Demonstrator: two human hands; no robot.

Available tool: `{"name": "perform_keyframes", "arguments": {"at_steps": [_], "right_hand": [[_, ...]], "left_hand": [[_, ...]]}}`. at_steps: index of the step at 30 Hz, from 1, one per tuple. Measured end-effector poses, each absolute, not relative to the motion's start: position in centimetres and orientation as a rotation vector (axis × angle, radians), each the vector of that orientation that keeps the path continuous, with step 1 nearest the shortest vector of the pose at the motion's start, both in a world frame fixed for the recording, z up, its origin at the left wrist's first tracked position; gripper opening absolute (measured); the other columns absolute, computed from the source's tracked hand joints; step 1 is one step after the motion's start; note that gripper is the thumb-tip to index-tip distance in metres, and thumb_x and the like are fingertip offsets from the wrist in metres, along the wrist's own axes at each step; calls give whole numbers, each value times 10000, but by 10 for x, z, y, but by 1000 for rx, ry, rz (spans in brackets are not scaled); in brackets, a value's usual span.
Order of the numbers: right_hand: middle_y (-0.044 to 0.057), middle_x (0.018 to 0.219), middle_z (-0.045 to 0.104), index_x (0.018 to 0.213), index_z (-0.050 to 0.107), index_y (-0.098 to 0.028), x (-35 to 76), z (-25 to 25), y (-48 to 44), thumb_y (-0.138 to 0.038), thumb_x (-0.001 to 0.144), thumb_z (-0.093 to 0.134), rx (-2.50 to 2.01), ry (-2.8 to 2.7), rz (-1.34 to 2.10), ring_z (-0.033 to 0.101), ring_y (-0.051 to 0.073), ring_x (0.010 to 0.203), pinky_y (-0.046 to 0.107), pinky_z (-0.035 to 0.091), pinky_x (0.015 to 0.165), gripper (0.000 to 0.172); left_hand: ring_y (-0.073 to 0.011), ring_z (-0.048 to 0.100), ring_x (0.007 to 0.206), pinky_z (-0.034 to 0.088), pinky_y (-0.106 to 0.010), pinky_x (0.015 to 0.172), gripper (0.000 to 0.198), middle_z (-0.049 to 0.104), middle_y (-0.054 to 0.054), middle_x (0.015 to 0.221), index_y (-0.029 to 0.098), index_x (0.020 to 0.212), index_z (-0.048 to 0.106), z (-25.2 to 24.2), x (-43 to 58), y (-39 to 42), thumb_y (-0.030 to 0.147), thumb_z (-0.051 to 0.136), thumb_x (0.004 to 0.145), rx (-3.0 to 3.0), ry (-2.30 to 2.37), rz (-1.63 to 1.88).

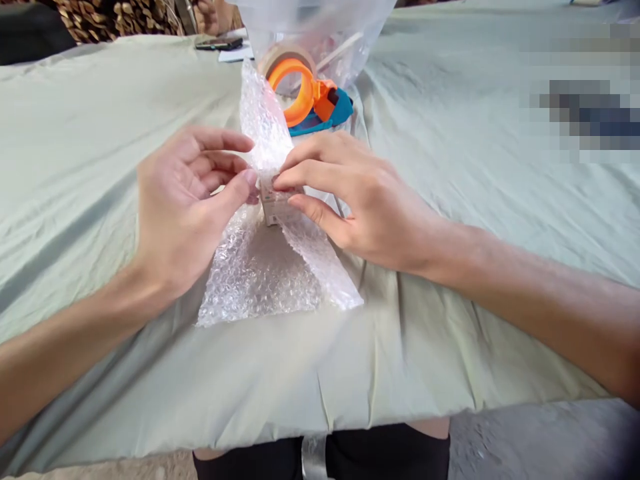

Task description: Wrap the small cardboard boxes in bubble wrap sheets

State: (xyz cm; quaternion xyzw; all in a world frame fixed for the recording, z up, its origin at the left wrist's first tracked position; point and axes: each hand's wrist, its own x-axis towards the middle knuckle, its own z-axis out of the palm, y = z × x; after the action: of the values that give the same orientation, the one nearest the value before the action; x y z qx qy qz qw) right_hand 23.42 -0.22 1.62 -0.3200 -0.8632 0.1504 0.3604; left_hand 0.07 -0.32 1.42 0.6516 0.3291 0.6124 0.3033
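A small printed box stands in the middle of a sheet of bubble wrap, whose sides are folded up around it. The wrap's far end rises behind the box, and its near end lies spread on the cloth. My left hand is at the left side, its thumb and curled fingers pinching the wrap's edge beside the box. From the right, my right hand presses the wrap against the top of the box with bent fingers and thumb. The fingers and plastic hide much of the box.
Behind the wrap stands an orange and blue tape dispenser with a roll of tape. A translucent plastic bag is behind it. A dark phone lies at the far edge. Wrinkled pale green cloth covers the table.
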Motion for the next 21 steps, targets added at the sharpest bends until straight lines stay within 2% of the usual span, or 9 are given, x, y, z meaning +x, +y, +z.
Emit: {"name": "perform_keyframes", "arguments": {"at_steps": [4,7,9,11,14,17,19,21], "right_hand": [[52,1330,764,1095,825,-391,230,14,-7,-422,1144,631,-875,-2162,353,666,347,1339,619,478,1299,202],[55,1271,758,1146,841,-400,228,12,-10,-400,1158,608,-933,-2153,281,683,329,1294,586,498,1286,233],[51,1265,765,1177,848,-404,228,11,-9,-405,1178,578,-910,-2166,294,695,313,1273,542,524,1261,270],[41,1279,780,1132,850,-399,227,12,-9,-407,1179,580,-867,-2151,343,700,303,1264,509,543,1230,274],[22,1276,801,1044,820,-382,228,18,-8,-384,1176,576,-853,-2137,384,715,289,1241,492,549,1203,277],[17,1192,812,1004,773,-366,228,23,-9,-369,1172,566,-872,-2136,426,736,282,1215,492,557,1193,267],[6,1144,811,995,744,-368,226,23,-8,-361,1147,615,-872,-2070,493,754,278,1181,479,572,1174,199],[-12,1141,806,1000,705,-374,224,20,-8,-326,1105,682,-876,-1984,549,763,261,1130,449,592,1145,118]], "left_hand": [[-135,832,755,706,-214,687,253,862,-1,867,201,1077,897,15,6,-9,6,871,918,1820,966,1615],[-191,867,792,727,-321,708,224,879,19,885,286,1093,917,16,8,-14,100,827,1005,1940,996,1624],[-228,886,862,743,-406,795,241,897,46,968,368,1086,917,18,7,-15,149,853,1008,2035,1040,1618],[-241,889,909,730,-441,872,253,905,67,1029,399,1071,910,19,6,-13,160,878,996,2117,1089,1587],[-227,871,914,692,-408,897,227,908,53,1019,348,1017,909,20,4,-5,128,883,969,2207,1069,1555],[-216,848,963,653,-378,919,265,901,43,1026,342,1010,903,17,3,2,93,822,965,2300,995,1495],[-207,839,989,650,-376,947,292,893,39,1085,355,1057,890,15,4,5,97,792,963,2287,954,1462],[-205,827,984,661,-363,898,310,869,23,1096,357,1114,870,13,5,7,131,843,903,2201,898,1491]]}}
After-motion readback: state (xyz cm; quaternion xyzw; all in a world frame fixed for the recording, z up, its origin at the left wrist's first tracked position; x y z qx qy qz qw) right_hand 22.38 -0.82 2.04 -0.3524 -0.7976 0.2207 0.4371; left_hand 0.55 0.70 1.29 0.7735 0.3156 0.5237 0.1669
